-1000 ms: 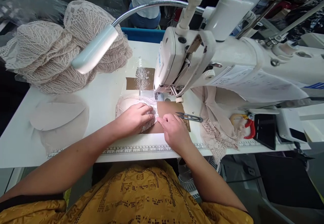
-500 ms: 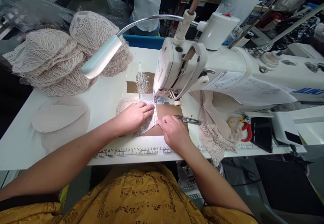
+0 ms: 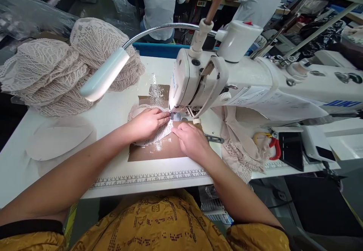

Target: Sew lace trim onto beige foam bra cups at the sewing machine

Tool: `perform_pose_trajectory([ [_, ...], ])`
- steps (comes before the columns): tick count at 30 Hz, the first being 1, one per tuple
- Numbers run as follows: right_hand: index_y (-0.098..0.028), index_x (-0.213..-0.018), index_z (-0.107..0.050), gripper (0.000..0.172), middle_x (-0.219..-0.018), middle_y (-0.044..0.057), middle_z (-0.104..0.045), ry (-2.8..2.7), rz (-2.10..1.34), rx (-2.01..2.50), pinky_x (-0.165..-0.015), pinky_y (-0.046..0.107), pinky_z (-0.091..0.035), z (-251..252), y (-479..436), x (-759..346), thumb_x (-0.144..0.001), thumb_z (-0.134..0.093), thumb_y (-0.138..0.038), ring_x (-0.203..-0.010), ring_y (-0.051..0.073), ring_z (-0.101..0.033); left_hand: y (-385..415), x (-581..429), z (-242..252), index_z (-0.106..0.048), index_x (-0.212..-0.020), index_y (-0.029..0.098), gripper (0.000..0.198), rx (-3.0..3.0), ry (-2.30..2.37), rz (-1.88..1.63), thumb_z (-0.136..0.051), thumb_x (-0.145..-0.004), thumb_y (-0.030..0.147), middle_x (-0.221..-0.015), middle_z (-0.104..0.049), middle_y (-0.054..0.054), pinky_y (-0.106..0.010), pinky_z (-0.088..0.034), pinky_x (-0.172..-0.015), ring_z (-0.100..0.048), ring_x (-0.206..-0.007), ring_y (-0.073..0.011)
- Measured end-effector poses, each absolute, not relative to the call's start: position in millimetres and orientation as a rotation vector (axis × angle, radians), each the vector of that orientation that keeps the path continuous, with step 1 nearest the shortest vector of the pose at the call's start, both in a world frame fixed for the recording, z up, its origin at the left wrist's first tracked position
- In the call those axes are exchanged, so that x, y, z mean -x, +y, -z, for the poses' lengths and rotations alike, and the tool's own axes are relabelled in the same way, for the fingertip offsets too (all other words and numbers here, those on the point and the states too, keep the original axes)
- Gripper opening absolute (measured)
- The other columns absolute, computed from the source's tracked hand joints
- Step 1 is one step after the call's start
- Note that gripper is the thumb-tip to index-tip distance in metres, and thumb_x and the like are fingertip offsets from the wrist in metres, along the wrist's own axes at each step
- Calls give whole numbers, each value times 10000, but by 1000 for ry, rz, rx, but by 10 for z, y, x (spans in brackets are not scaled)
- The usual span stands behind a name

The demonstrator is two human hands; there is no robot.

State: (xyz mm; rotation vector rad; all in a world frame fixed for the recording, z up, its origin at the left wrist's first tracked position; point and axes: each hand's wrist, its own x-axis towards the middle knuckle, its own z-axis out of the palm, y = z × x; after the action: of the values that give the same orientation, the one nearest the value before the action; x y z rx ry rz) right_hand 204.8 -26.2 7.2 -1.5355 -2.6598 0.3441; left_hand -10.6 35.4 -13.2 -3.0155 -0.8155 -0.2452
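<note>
A beige lace piece point(image 3: 159, 133) lies on the white table point(image 3: 119, 107) just in front of the needle of a white sewing machine point(image 3: 215, 80). My left hand point(image 3: 147, 124) rests flat on the lace, fingers together and stretched toward the presser foot. My right hand point(image 3: 190, 139) presses down on the lace's right edge and the brown taped patch point(image 3: 159, 150) beneath it, fingers curled. Both sets of fingertips sit close under the machine head.
A heap of lace pieces point(image 3: 62, 69) fills the table's back left, with flat beige cut-outs point(image 3: 56, 141) in front of it. A gooseneck lamp point(image 3: 104, 73) hangs over the table. Thread snips point(image 3: 214, 139), more lace point(image 3: 241, 148) and red-handled scissors point(image 3: 272, 145) lie at the right. People sit behind.
Both hands have pushed the lace piece forward toward the needle. My fingertips now reach the presser foot, and more of the brown patch shows in front of the hands.
</note>
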Motion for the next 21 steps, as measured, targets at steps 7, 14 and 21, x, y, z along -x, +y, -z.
perform_pose_trajectory([
  [7,-203,-1178,-672,418,-977,73,-640,-2613,-268,1561,-705,317,-351,6,-234,-2026,-875,-425,-53,-845,204,-529,317,113,80,-593,-1294,89,402,2968,-879,286,-460,-921,151,-1352,-587,-147,-440,-502,-858,-567,-1071,-299],
  [14,-209,-1255,-640,423,-990,78,-641,-2645,-230,1561,-677,321,-350,28,-226,-2039,-907,-427,-95,-845,210,-525,174,108,130,-604,-1281,124,363,3061,-813,372,-476,-941,131,-1335,-604,-126,-416,-488,-919,-560,-1119,-266],
  [21,-227,-1344,-584,478,-982,83,-621,-2615,-181,1592,-680,315,-360,60,-171,-2016,-912,-423,-105,-886,221,-520,355,126,150,-627,-1246,132,353,3041,-778,459,-467,-933,103,-1303,-632,-118,-396,-508,-847,-596,-1038,-253],
])
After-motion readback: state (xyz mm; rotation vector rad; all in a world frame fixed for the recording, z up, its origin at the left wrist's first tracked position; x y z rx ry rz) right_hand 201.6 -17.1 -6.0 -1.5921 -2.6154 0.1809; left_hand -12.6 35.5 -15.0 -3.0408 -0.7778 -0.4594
